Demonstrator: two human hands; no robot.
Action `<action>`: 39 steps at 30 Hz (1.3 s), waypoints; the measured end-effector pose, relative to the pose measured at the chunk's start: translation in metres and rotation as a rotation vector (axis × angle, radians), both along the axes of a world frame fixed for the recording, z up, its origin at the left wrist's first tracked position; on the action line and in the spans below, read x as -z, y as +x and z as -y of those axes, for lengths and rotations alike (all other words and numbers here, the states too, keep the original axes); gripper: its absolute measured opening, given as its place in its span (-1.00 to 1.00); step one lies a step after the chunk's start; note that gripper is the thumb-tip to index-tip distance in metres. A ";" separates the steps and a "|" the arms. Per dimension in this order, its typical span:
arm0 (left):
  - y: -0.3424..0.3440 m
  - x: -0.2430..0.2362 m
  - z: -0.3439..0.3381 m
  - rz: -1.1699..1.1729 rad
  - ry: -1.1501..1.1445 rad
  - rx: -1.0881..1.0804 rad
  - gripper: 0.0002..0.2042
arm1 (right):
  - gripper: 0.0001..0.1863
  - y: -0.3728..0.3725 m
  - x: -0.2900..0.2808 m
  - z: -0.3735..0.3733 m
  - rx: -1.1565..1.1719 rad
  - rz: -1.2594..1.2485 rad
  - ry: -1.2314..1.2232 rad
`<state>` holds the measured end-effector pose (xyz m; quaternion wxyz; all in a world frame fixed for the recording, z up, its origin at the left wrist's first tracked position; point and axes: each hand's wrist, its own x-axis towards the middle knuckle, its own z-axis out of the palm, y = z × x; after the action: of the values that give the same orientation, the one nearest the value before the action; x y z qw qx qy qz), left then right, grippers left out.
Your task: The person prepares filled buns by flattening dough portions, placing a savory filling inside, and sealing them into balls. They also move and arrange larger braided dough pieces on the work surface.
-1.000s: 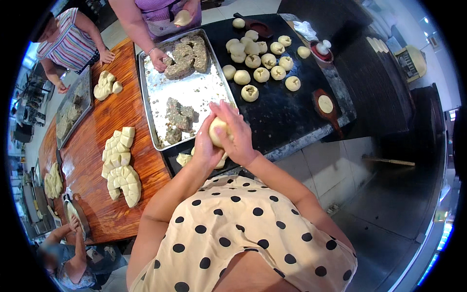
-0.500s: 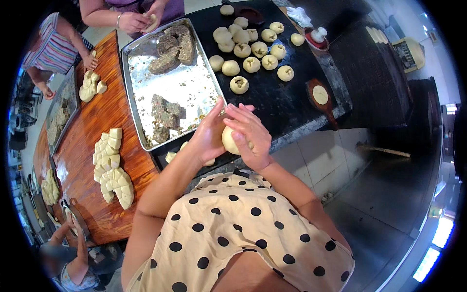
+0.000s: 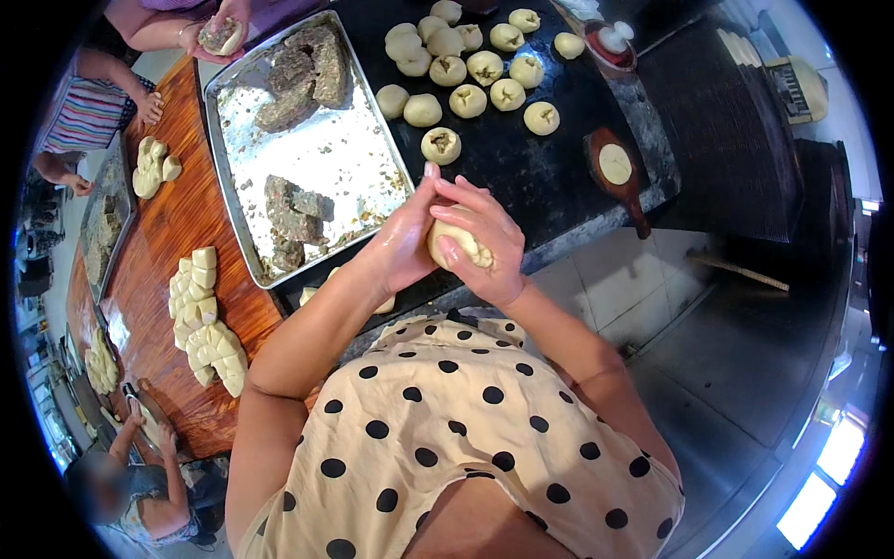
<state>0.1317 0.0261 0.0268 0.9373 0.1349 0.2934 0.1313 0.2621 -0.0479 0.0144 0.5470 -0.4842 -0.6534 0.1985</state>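
Between my two hands is a pale dough ball with a creased, gathered side facing my right thumb. My left hand cups it from the left, fingers pointing away from me. Curled over its top and right side is my right hand. Fingertips of both hands meet at the far side, hiding part of the ball. Just beyond them, a filled dough bun with an open, puckered top rests on the black tabletop. Pale dough pieces lie partly hidden under my left forearm.
Left of my hands stands a metal tray with clumps of brownish filling. Several buns sit at the far side. A wooden paddle holds a flat dough round. Cut dough lies on the wooden table. Co-workers' hands work nearby.
The dough ball has turned in my hands, showing more of its creased side. My view has shifted slightly. At the far left, a co-worker's dough now shows filling.
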 end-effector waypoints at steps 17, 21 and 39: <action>-0.001 0.030 -0.019 -0.366 0.073 -0.089 -0.57 | -0.31 0.002 0.016 -0.041 -0.120 -0.062 -0.037; 0.007 0.028 -0.016 -0.292 0.033 0.025 -0.58 | -0.17 0.025 0.008 -0.046 -0.321 0.277 -0.061; 0.035 0.095 -0.013 -0.262 -0.133 -0.541 -0.76 | -0.88 0.014 0.073 -0.065 0.092 0.052 0.127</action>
<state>0.1671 0.0386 -0.0682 0.8292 0.0059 0.4452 0.3380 0.2756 0.0173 -0.0584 0.5679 -0.4831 -0.6558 0.1186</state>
